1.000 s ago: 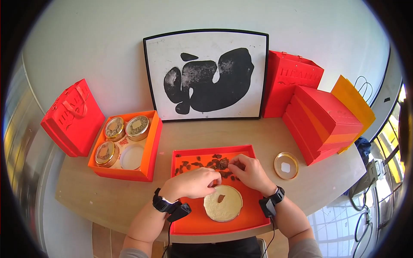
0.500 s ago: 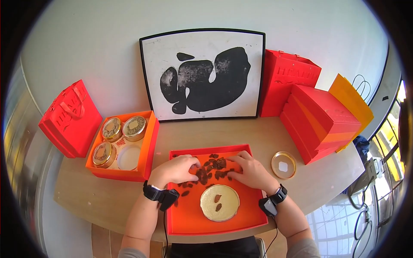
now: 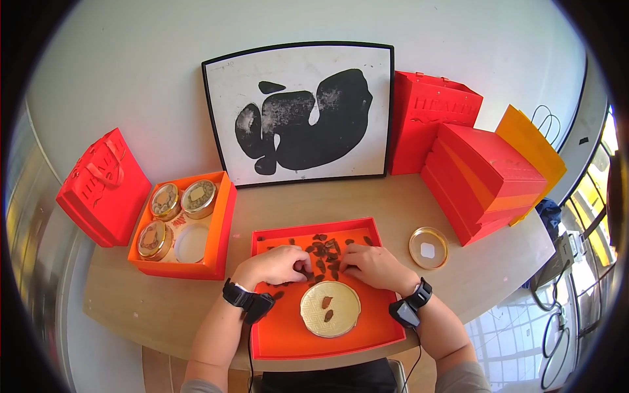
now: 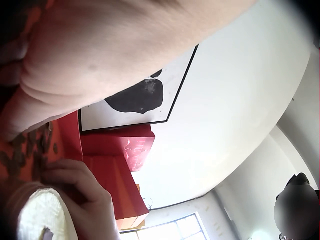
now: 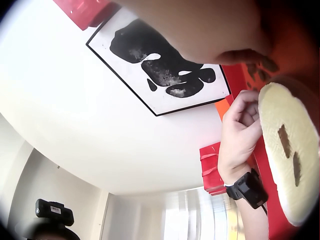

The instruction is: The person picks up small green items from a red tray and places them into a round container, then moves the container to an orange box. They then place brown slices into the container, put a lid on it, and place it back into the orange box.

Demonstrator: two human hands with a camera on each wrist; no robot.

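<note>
Inside a shallow red tray with an orange base (image 3: 360, 340), dark brown dried pieces (image 3: 321, 249) lie scattered toward the far side. A round cream-coloured dish (image 3: 347, 304) stands nearer the front, with two brown pieces (image 3: 329, 316) on its surface. My left hand (image 3: 278, 264) reaches in left of the scatter, fingers curled down, a dark piece at its fingertips. To the right of the scatter, my right hand (image 3: 380, 267) has its bent fingertips low beside the pieces. Whether either hand grips a piece I cannot tell.
An orange box (image 3: 226, 226) on the left holds three gold-rimmed jars (image 3: 198, 198) and a white round recess (image 3: 190, 244). A gold-rimmed lid (image 3: 428, 247) lies right of the tray. Red bags (image 3: 105, 187), stacked red boxes (image 3: 485, 177) and a framed picture (image 3: 301, 118) stand behind.
My left hand moved from beside the dish to the scattered pieces, then slightly down. A second brown piece appeared on the dish. My right hand stayed near the pieces and lowered slightly.
</note>
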